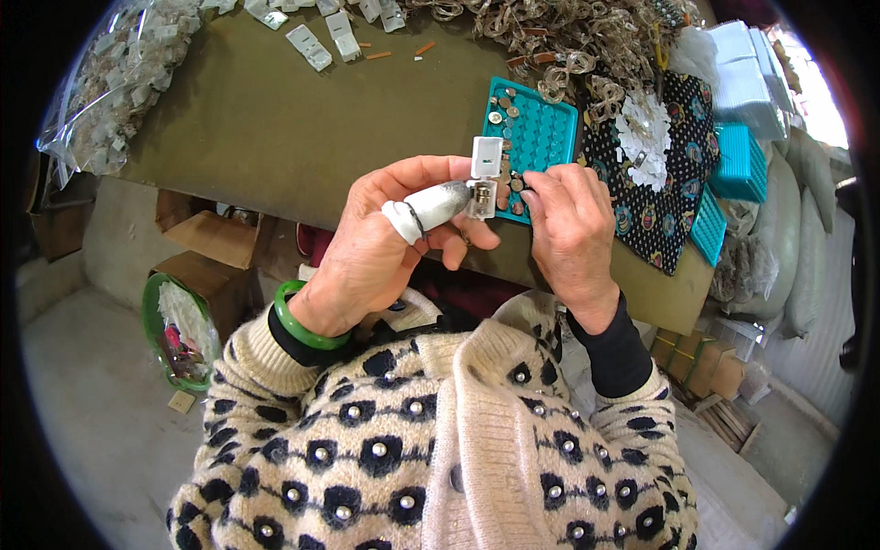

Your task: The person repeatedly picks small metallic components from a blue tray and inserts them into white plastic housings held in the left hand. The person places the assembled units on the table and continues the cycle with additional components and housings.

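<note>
My left hand [367, 220] grips a small white plastic battery case [483, 197] between thumb and fingers. The case's lid [487, 158] stands flipped up, and shiny metal shows inside. A white, grey-smudged cover [426, 209] wraps the left thumb. My right hand [576, 229] is closed in a pinch just right of the case, over the teal tray [570, 119]. At its fingertips sits a button cell [517, 185], partly hidden by the fingers. More button cells [511, 112] lie along the tray's left side, some behind the case.
Coiled clear wire bundles [568, 46] heap at the back right. White pieces [643, 137] lie on a black patterned cloth [678, 183]. Several white cases [309, 48] lie at the back edge, beside a bag of parts [128, 82]. Teal trays [739, 160] are stacked at right.
</note>
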`<state>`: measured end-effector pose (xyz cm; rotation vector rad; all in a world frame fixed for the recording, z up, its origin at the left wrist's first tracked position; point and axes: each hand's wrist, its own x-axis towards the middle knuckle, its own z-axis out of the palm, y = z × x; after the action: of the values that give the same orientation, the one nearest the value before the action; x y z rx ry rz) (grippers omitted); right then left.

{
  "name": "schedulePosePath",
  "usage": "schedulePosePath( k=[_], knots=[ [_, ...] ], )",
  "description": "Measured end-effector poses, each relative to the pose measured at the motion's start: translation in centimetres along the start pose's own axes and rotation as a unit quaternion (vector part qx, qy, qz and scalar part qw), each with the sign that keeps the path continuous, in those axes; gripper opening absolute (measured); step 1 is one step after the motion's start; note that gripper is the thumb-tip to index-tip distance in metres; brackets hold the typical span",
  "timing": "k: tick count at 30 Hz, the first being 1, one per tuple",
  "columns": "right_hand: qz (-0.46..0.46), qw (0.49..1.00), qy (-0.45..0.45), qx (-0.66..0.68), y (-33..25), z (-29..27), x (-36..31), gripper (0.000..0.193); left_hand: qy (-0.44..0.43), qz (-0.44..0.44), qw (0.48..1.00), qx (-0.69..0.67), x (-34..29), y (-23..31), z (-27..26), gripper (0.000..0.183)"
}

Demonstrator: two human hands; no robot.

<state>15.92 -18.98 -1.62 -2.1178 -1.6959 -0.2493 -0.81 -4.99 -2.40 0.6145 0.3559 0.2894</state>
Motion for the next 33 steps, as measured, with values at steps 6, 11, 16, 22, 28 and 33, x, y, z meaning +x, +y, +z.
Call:
schedulePosePath(
  k=[6, 11, 16, 22, 28, 33],
  knots=[
    [0.058, 0.984, 0.025, 0.168, -0.3, -1.2, 0.8, 0.013, -0.043, 0.015, 0.999, 0.007, 0.3, 0.1, 0.3, 0.032],
    [0.096, 0.934, 0.079, 0.334, -1.7, -2.4, 1.3, 0.012, -0.038, 0.003, 0.999, -0.026, 0.5, -0.4, 0.7, 0.032],
    [0.015, 0.955, 0.129, 0.266, -2.5, -1.8, 2.0, 0.019, -0.028, -0.005, 0.998, -0.06, 0.5, -0.7, 1.2, 0.032],
    [-0.041, 0.966, 0.151, 0.205, -3.0, -1.3, 2.2, 0.023, -0.004, 0.008, 0.998, -0.062, 0.2, -0.9, 1.5, 0.026],
    [-0.055, 0.964, 0.086, 0.245, -2.8, -1.9, 2.5, 0.018, 0.02, 0.016, 0.999, -0.044, -0.1, -0.9, 1.4, 0.023],
    [0.052, 0.902, 0.0, 0.428, -2.7, -2.3, 2.8, 0.018, 0.011, 0.029, 0.999, -0.016, -0.1, -0.5, 1.3, 0.019]
  ],
)
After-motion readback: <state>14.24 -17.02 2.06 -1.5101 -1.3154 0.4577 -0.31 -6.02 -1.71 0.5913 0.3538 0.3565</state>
